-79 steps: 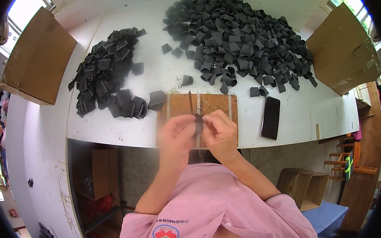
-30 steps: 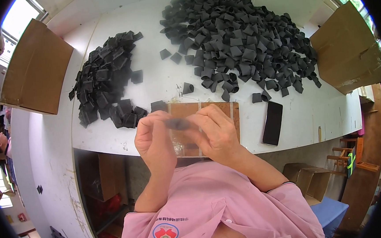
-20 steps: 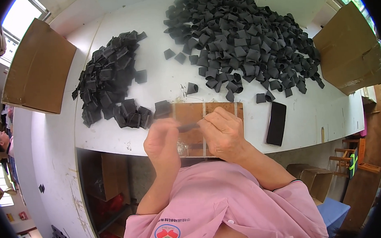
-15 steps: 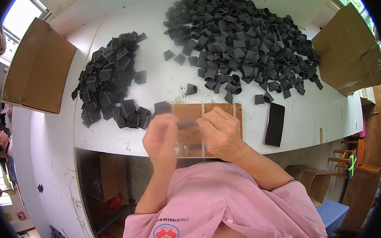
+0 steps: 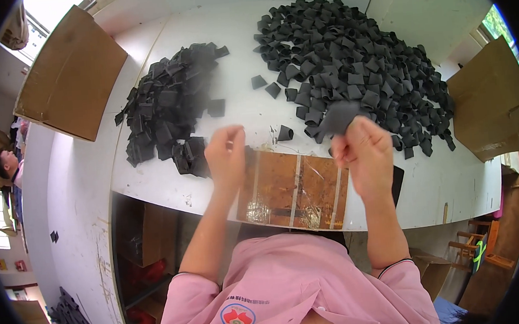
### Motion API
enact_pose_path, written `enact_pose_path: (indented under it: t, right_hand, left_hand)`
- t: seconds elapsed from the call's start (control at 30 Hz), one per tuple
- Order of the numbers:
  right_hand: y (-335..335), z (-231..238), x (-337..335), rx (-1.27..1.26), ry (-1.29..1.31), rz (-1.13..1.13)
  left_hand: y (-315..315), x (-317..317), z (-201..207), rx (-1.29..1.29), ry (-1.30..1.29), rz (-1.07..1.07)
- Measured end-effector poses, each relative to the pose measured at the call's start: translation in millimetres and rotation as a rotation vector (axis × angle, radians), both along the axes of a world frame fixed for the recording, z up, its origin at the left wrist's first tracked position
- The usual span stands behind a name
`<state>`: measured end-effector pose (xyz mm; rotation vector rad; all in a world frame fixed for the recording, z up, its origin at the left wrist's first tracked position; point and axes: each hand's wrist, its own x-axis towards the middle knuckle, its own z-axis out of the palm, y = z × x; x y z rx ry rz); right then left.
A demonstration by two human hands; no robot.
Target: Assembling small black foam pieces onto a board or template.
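Note:
A dark grey fabric piece [image 5: 339,118], blurred by motion, is pinched in my right hand [image 5: 366,148]. That hand is raised over the near edge of a large heap of dark grey tube-like fabric pieces [image 5: 348,53]. My left hand [image 5: 225,155] hovers beside the left end of a brown taped board [image 5: 282,178], its fingers curled with nothing visible in them. One dark piece [image 5: 249,155] at the board's corner is partly hidden by this hand. Farther left lies a smaller heap of flat black pieces [image 5: 165,102].
A black phone [image 5: 398,183] is partly behind my right wrist. Cardboard boxes stand at the left [image 5: 73,73] and the right [image 5: 487,101] of the white table. Several loose pieces lie between the heaps. Another person [image 5: 10,164] is at the far left.
My hands have moved apart from over the board. The right hand has gone right and outward with a dark grey fabric piece; the left has let go of it. The view has shifted somewhat.

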<state>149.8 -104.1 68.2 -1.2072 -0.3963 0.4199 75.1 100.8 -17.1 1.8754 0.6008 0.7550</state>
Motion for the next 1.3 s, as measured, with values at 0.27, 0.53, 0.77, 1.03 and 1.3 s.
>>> enact_pose_path:
  t: [0.27,0.53,0.77,1.03,1.3]
  right_hand:
    - [-14,-67,-17,-0.28,0.193,-0.058]
    - [-14,-71,-47,-0.444,0.206,0.093]
    - [-7,-56,-70,-0.516,-0.324,0.161]
    - [9,-38,-86,-0.456,-0.547,-0.047]
    - [-3,-42,-88,-0.389,-0.697,-0.225]
  left_hand:
    - [90,89,-83,0.644,0.675,0.235]
    - [98,91,-97,0.949,0.773,0.125]
    - [46,1,-21,-0.706,0.01,-0.108]
    - [-46,-63,30,-0.896,-0.028,-0.326]
    - [-84,-72,42,-0.621,-0.057,-0.455]
